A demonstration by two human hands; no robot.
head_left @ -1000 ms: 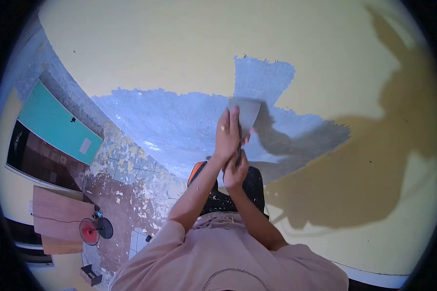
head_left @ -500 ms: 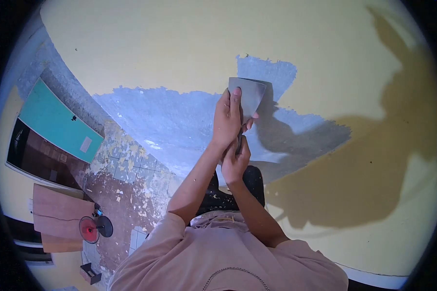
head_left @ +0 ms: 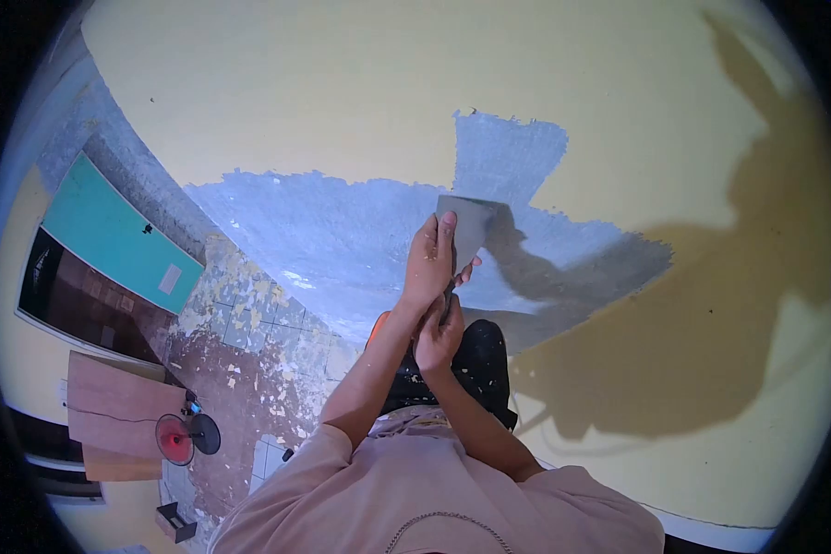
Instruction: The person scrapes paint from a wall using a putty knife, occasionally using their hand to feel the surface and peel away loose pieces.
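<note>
Both my hands grip a wide metal scraper (head_left: 469, 226) held flat against a yellow painted wall (head_left: 323, 83). My left hand (head_left: 429, 263) is the upper one, its fingers pressing on the back of the blade. Lower down, my right hand (head_left: 439, 337) is wrapped around the handle, which is mostly hidden. The blade lies inside a bare blue-grey patch (head_left: 342, 231) where the yellow paint is gone, just below a narrow strip (head_left: 508, 157) reaching upward.
My paint-spattered black trousers (head_left: 475, 365) are below my hands. At the left, the tiled floor (head_left: 249, 369) is littered with paint flakes. A red fan (head_left: 177, 437), wooden boards (head_left: 115, 406), a teal panel (head_left: 120, 235) and a small box (head_left: 177, 523) stand there.
The scraper and both hands pushed up the wall half a second ago, then came back down to about where they were a second ago.
</note>
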